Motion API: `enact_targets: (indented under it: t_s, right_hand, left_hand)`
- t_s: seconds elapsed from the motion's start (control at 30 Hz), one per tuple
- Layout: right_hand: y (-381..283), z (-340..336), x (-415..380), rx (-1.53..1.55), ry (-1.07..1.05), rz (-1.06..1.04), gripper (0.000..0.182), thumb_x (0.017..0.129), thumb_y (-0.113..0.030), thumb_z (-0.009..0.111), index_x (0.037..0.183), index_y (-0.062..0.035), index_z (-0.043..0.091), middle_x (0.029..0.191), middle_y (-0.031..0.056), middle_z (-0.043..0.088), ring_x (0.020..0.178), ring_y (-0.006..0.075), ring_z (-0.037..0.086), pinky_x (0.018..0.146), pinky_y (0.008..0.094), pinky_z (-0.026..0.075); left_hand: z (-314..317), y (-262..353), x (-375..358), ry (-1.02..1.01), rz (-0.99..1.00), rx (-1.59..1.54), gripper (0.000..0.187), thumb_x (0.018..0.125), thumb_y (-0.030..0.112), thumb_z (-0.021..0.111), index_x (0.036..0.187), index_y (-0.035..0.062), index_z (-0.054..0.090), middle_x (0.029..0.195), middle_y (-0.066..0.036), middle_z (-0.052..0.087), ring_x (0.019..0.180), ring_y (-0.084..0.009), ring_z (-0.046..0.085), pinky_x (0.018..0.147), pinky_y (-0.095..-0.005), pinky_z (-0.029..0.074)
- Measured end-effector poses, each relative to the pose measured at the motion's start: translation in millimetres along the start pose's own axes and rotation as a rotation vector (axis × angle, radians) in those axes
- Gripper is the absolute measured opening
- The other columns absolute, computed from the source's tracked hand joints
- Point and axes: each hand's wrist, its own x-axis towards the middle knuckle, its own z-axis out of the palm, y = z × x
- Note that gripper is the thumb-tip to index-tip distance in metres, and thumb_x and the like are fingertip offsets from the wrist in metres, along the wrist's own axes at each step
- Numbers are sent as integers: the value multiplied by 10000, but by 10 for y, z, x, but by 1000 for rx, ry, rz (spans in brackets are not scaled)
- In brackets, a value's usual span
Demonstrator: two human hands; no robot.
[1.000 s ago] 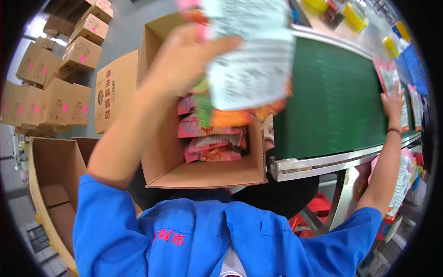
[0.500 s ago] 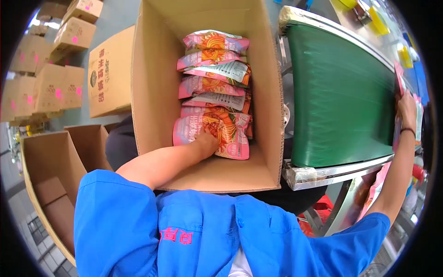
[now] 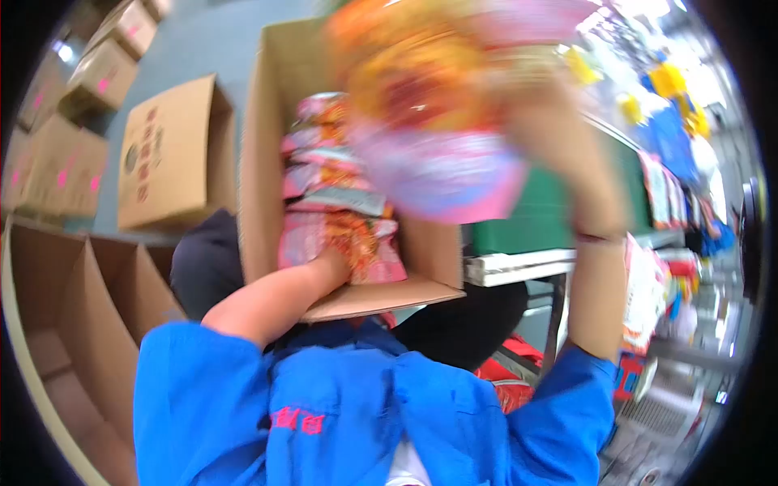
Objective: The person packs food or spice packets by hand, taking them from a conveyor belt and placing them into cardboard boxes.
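Observation:
My right hand [image 3: 545,121] is raised close to the camera and grips a pink and orange snack packet [image 3: 438,105], which is blurred by motion and sits above the open cardboard box [image 3: 267,162]. My left hand [image 3: 331,263] reaches into that box and rests on the nearest of several pink packets [image 3: 336,206] stacked inside. Its fingers are partly hidden by the packets. Both arms wear blue sleeves.
A green conveyor belt [image 3: 527,223] runs right of the box, with more packets [image 3: 660,190] further along it. Another open empty carton [image 3: 73,324] stands at the lower left, a printed carton [image 3: 174,154] behind it, and sealed cartons [image 3: 57,154] are stacked at far left.
My right hand has left the conveyor and swung up toward the box with a packet in it. My left hand stays pressed on the packets in the box.

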Motion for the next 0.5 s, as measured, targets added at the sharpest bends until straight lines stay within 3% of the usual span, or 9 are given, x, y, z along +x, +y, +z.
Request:
enact_targets:
  t_s: [0.03, 0.07, 0.13, 0.17, 0.23, 0.27, 0.3, 0.47, 0.5]
  right_hand:
    - [-552, 158, 328, 702, -7, 616, 81, 725, -77, 583, 725, -46, 658, 578, 77, 573, 525, 236, 566, 480, 349, 462]
    - [-709, 474, 528, 112, -111, 380, 81, 754, -84, 575, 692, -74, 626, 571, 74, 602, 513, 220, 603, 452, 319, 478]
    - [-1419, 1102, 758, -41, -108, 519, 127, 763, -142, 602, 876, -88, 621, 649, 117, 642, 642, 218, 677, 524, 340, 522]
    - [-1650, 1683, 730, 331, -211, 426, 191, 770, -158, 597, 943, -80, 613, 744, 116, 666, 703, 221, 684, 546, 356, 525]
    - [-2344, 2442, 482, 130, -502, 458, 253, 796, -218, 592, 991, -118, 719, 1027, 112, 676, 1006, 306, 609, 766, 553, 471]
    - [-2549, 2503, 354, 315, -767, 628, 296, 811, -218, 592, 1076, -136, 697, 1107, 117, 659, 1124, 337, 551, 842, 598, 422]
    - [-2929, 3924, -52, 356, -881, 519, 211, 797, -163, 600, 945, -94, 734, 974, 129, 700, 865, 314, 669, 697, 503, 507]
    - [-2170, 1844, 241, 693, -946, 217, 418, 835, -187, 556, 1242, -94, 586, 1117, 127, 660, 1037, 325, 618, 862, 459, 479]
    - [-1972, 1250, 211, 774, -752, 394, 433, 821, -189, 571, 1246, -104, 580, 1104, 141, 658, 1011, 327, 624, 860, 428, 487]
  left_hand:
    - [-32, -27, -8, 41, 34, 66, 332, 868, 200, 509, 1098, 26, 673, 1119, -145, 658, 1100, -346, 595, 923, -468, 470]
    - [-62, -60, -11, 74, 90, 103, 328, 869, 200, 511, 1096, 28, 673, 1114, -143, 660, 1095, -341, 598, 918, -464, 473]
    - [-116, -135, -11, 113, 208, 193, 320, 870, 200, 517, 1091, 30, 674, 1102, -138, 663, 1083, -332, 605, 908, -457, 479]
    - [-139, -173, -12, 121, 259, 241, 317, 871, 200, 519, 1089, 31, 674, 1097, -135, 665, 1077, -328, 608, 903, -453, 482]
    - [-184, -237, -30, 111, 334, 328, 309, 873, 201, 525, 1085, 33, 675, 1085, -131, 668, 1066, -319, 615, 892, -446, 488]
    - [-202, -261, -51, 108, 348, 362, 306, 873, 201, 528, 1083, 34, 676, 1080, -128, 670, 1060, -314, 618, 887, -443, 492]
    - [-217, -281, -76, 101, 354, 384, 302, 874, 201, 530, 1081, 35, 676, 1074, -126, 671, 1054, -310, 622, 882, -439, 495]
    - [-260, -356, -156, -9, 479, 376, 284, 878, 202, 544, 1070, 41, 679, 1046, -113, 680, 1026, -287, 638, 857, -422, 510]
    - [-290, -354, -187, -34, 498, 362, 280, 879, 202, 547, 1068, 42, 679, 1040, -111, 681, 1020, -282, 641, 852, -418, 513]
